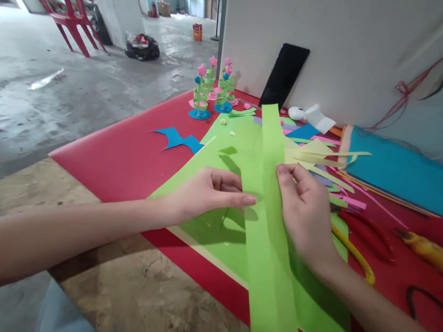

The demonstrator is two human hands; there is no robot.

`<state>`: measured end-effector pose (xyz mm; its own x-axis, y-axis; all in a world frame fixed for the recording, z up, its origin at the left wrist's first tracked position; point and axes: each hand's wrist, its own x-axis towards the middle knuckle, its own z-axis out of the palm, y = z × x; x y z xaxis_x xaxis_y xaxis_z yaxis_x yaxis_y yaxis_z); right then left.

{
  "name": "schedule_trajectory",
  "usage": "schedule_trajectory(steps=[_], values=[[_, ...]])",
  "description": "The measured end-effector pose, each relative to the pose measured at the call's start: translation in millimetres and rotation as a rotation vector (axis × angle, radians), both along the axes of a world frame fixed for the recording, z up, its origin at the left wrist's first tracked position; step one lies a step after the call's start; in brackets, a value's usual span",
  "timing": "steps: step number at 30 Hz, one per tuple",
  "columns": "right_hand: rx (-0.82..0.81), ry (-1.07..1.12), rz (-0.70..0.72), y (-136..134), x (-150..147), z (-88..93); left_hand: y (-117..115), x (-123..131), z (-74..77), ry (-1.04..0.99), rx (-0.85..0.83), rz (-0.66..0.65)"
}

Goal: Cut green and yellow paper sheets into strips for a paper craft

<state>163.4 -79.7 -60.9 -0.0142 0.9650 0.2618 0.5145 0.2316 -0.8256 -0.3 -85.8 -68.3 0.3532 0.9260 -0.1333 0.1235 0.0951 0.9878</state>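
Observation:
A long strip of light green paper [266,241], creased lengthwise, is held up between my hands over a larger green sheet [209,237]. My left hand [217,193] pinches the strip's left edge, thumb on top and fingers curled behind. On the other edge, my right hand [305,211] grips the paper between thumb and curled fingers. Red-and-yellow handled pliers or scissors [354,248] lie beside my right wrist; their working end is hidden. Pale yellow paper strips [312,153] lie beyond my right hand.
Small paper ornaments [203,95] stand at the back left. A dark phone [285,76] leans on the wall. Blue sheets [411,172] and a yellow glue gun [439,259] lie right. Blue cut paper [179,139] lies left on the red cover [121,155].

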Motion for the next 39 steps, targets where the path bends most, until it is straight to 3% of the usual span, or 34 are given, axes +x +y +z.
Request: schedule_trajectory(steps=[3, 5, 10, 17, 23, 28, 31, 34, 39], values=[[-0.024, 0.032, 0.020, -2.3, -1.1, 2.0, -1.1, 0.6, 0.5, -0.020, -0.080, -0.170], [-0.040, 0.051, 0.038, -4.2, -2.1, 3.6, -1.7, 1.4, 1.2, -0.012, -0.109, -0.199], [-0.055, 0.001, 0.069, -5.7, -3.1, 3.9, 0.2, 1.8, 1.7, -0.027, -0.071, -0.026], [0.056, -0.049, -0.012, 1.2, 0.4, 0.3, 0.1, 1.0, -0.8, -0.094, -0.040, 0.029], [0.017, 0.000, 0.012, -2.1, 0.1, 4.4, -2.4, 3.2, -1.3, -0.057, -0.111, -0.127], [-0.074, 0.054, 0.120, -3.9, -2.7, 4.0, -0.2, 2.2, -2.3, -0.044, -0.033, -0.021], [-0.092, 0.004, 0.125, -4.0, -3.4, 2.2, 1.2, 1.2, -2.9, -0.044, -0.060, -0.027], [-0.042, -0.037, 0.118, -5.1, -2.7, 1.1, 0.8, 1.7, -2.5, -0.047, -0.099, -0.049], [0.068, -0.088, 0.058, -8.3, -3.2, 1.0, -2.4, 4.2, -1.2, -0.045, -0.079, 0.030]])
